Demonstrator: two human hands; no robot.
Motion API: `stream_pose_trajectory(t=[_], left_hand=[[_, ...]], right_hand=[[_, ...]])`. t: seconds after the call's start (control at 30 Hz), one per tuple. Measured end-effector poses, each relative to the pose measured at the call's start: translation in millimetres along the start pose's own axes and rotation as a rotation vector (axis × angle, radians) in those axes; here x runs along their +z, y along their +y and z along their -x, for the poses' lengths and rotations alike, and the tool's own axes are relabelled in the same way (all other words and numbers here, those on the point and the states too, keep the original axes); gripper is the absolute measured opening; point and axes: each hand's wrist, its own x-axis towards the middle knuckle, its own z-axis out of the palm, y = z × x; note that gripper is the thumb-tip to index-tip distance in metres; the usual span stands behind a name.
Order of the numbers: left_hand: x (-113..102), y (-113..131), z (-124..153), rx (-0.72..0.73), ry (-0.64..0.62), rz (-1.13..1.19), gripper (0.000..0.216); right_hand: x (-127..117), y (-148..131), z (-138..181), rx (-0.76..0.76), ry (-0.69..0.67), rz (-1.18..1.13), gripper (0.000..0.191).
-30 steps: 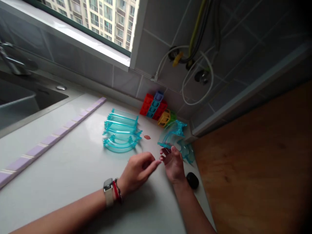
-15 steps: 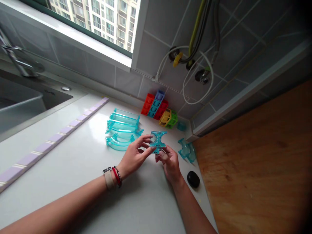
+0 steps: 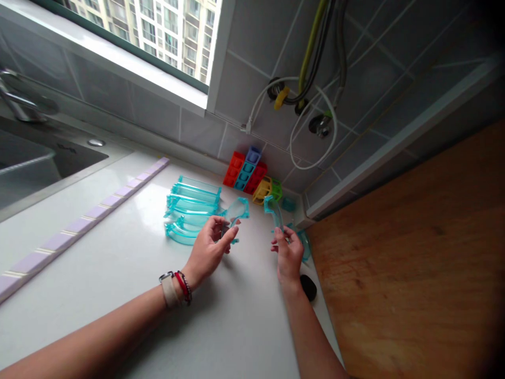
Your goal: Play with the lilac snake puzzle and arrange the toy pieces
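My left hand [image 3: 211,243] is closed on a clear teal curved track piece [image 3: 238,209], its wide end pointing up and away. Apart from it, to the right, my right hand [image 3: 289,251] pinches a second teal curved track piece [image 3: 273,210], held upright by its lower end. Just beyond my left hand lies a row of teal track pieces [image 3: 193,202] on the white counter. Partly hidden behind my right hand, another teal curved piece [image 3: 306,245] rests near the counter's right edge.
Red blocks [image 3: 234,168], a blue block [image 3: 244,175] and a yellow block [image 3: 262,189] stand by the tiled wall. A black rounded object [image 3: 308,287] lies beside my right wrist. At left are a lilac striped strip [image 3: 94,216] and a sink [image 3: 89,158]; wood [image 3: 394,252] lies right.
The teal pieces held together between both hands are now apart, one in each hand. My left hand has moved left and my right hand right. The view has shifted slightly.
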Motion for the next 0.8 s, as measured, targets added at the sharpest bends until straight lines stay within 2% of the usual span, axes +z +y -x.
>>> stream_pose_trajectory(t=[0.13,0.3,0.53,0.8], left_hand=[[1,2,0,-0.039,0.023,0.047,0.04],[4,0,2,-0.032,-0.025,0.006,0.041],[4,-5,4,-0.044,-0.06,-0.041,0.042],[4,-9,5,-0.056,-0.079,-0.065,0.04]], right_hand=[[-7,2,-6,-0.168,0.067,0.43,0.055],[-8,0,-1,-0.228,-0.089,0.842,0.042],[-15,-1,-1,-0.179,-0.218,1.019,0.035],[-33,2,-10,-0.22,-0.173,1.068,0.036]])
